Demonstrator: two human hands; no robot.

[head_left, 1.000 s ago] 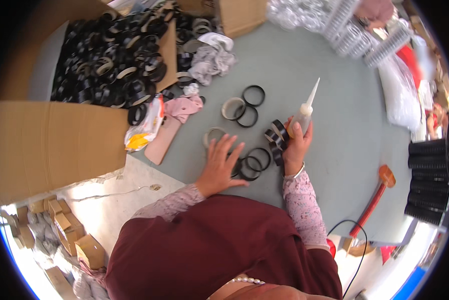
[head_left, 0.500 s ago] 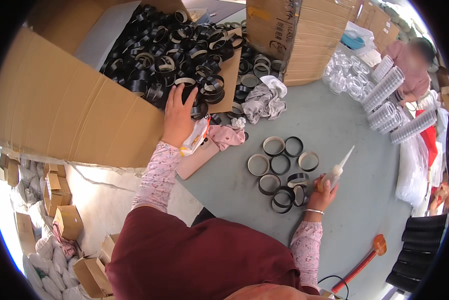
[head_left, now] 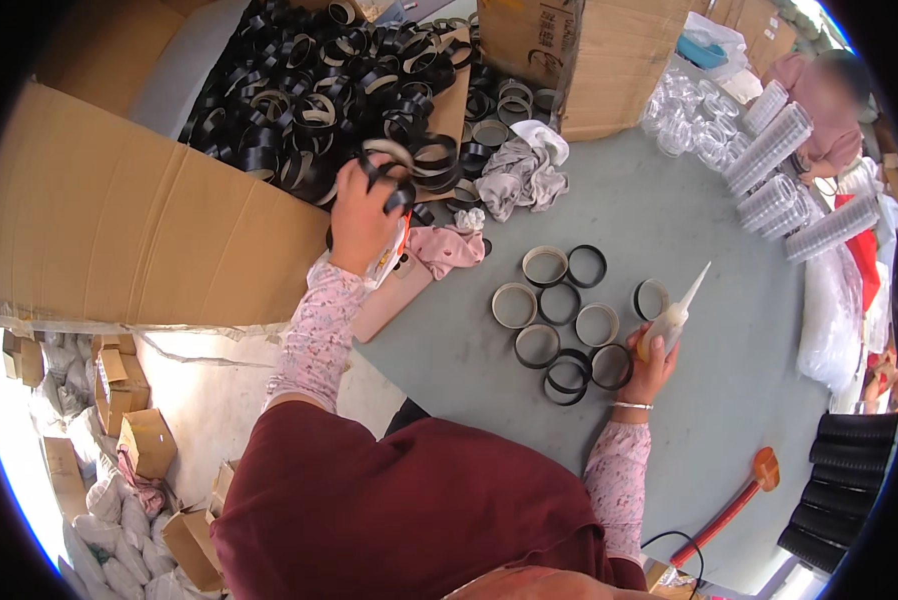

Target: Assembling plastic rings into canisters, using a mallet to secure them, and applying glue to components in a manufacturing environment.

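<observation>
My left hand (head_left: 363, 222) is closed on black rings (head_left: 399, 196) at the front edge of the big carton; motion blurs them, so I cannot tell how many it has. My right hand (head_left: 653, 368) grips a squeeze bottle (head_left: 668, 325) with a long white nozzle pointing up and away. Left of that hand, several black rings with pale insides (head_left: 537, 346) lie on the grey table (head_left: 714, 400). One separate ring (head_left: 651, 299) stands partly tilted just beyond the right hand. Many more black rings (head_left: 299, 105) fill the carton.
The large open carton (head_left: 119, 210) stands at the left. A pink phone (head_left: 394, 300), pink cloth (head_left: 447, 250) and grey cloth (head_left: 514, 180) lie beside it. Stacked clear plastic rings (head_left: 769, 150) are at the far right, near a seated person. A red-handled hammer (head_left: 729, 515) lies at right.
My left hand has lifted slightly and closed on rings from the pile. Near my right hand, the tilted rings now lie flat in the group, and one ring stands farther away.
</observation>
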